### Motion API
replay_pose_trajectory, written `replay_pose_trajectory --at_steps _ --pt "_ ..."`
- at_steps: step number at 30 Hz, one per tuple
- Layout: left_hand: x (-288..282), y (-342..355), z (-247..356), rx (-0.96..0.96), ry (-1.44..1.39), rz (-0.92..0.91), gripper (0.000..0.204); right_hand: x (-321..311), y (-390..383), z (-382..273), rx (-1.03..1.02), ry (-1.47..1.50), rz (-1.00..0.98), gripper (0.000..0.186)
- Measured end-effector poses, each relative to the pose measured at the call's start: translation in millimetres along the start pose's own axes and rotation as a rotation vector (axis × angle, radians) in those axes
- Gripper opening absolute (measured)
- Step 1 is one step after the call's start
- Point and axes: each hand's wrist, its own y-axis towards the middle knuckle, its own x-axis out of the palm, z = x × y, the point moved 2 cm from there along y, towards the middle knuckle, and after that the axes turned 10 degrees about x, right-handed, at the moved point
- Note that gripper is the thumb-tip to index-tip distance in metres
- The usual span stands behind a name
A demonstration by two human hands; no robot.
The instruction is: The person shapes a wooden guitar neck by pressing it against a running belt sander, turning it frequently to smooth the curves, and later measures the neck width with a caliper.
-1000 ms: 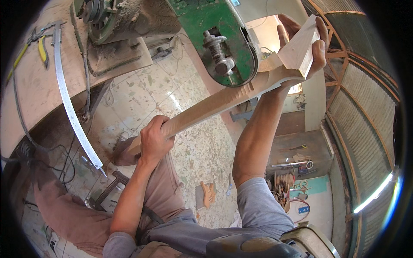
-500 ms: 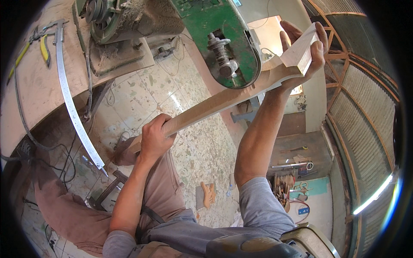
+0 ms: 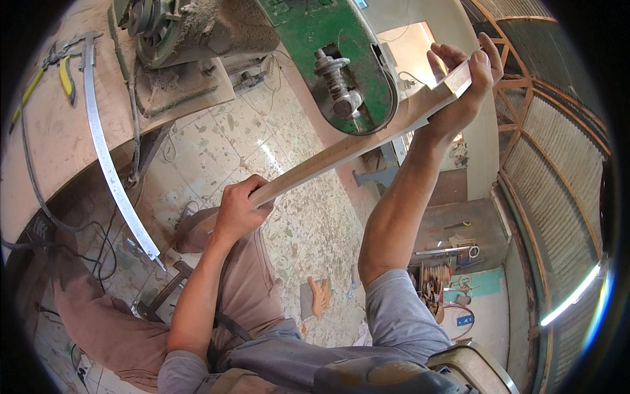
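Observation:
A long, pale wooden neck blank, like a guitar's (image 3: 328,156), runs slantwise from my left hand up to my right. My left hand (image 3: 241,207) is wrapped round its lower end. At the upper end my right hand (image 3: 476,82) holds the thicker block, with the thumb against it and some fingers stretched past it. The blank's middle passes under the rounded end of a green machine arm (image 3: 344,72), which carries a spring and bolt. Whether wood and machine touch there is hidden.
At left a workbench (image 3: 39,161) bears a caliper (image 3: 88,56), yellow-handled pliers (image 3: 67,79) and a dusty motor (image 3: 210,33). A long metal strip (image 3: 111,157) overhangs its edge. Cables hang below. A small shaped wooden piece (image 3: 319,297) lies on the littered floor.
The neck blank has rolled about its length, so the block's broad face now shows as a narrow one. My right hand has turned with it; my left hand has shifted slightly.

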Motion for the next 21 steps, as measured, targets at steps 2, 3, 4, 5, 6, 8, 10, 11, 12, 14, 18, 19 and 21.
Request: replay_pose_trajectory --at_steps 2,3,4,5,6,8,10,11,12,14,18,19,21 --pt "0.8 0.8 -0.8 -0.002 -0.013 -0.019 0.022 -1.2 -0.2 0.9 0.014 -0.012 0.011 0.058" --pt "0.8 1.1 -2.6 0.014 -0.013 -0.018 0.021 -1.5 -2.2 1.3 0.017 -0.022 0.022 0.056" --pt "0.6 1.2 -3.8 0.029 -0.013 -0.017 0.021 -1.8 -3.6 1.4 0.021 -0.032 0.033 0.055" --pt "0.2 1.2 -3.8 0.022 -0.022 -0.027 0.020 -2.6 -3.8 0.6 0.028 -0.025 0.030 0.054" --pt "-0.5 1.3 -3.4 0.014 -0.030 -0.037 0.020 -3.4 -3.3 -0.6 0.034 -0.019 0.027 0.053" --pt "-2.5 1.8 -2.6 0.003 -0.038 -0.069 0.020 -3.5 -5.2 -4.5 0.072 -0.023 0.040 0.051" --pt "-4.9 2.3 -1.9 -0.006 -0.037 -0.112 0.021 -1.9 -10.1 -9.5 0.135 -0.041 0.073 0.049" --pt "-5.8 2.6 -2.6 0.001 -0.037 -0.131 0.022 -2.2 -10.3 -9.7 0.086 -0.052 0.075 0.048" --pt "-6.7 3.1 -3.5 0.008 -0.037 -0.150 0.023 -2.5 -10.3 -9.3 0.037 -0.064 0.076 0.047" --pt "-8.0 4.7 -3.4 -0.005 -0.048 -0.189 0.026 -2.1 -11.9 -8.9 0.015 -0.064 0.074 0.046" --pt "-8.4 4.1 -2.1 -0.088 -0.125 -0.248 0.032 0.3 -18.6 -13.6 0.060 -0.031 0.080 0.048" --pt "-7.6 3.5 -2.2 -0.109 -0.153 -0.258 0.033 -0.1 -18.8 -14.2 0.056 -0.025 0.086 0.049" --pt "-5.1 3.1 -10.4 -0.123 -0.176 -0.317 0.035 -2.4 -19.4 -10.7 0.022 -0.058 0.092 0.052"
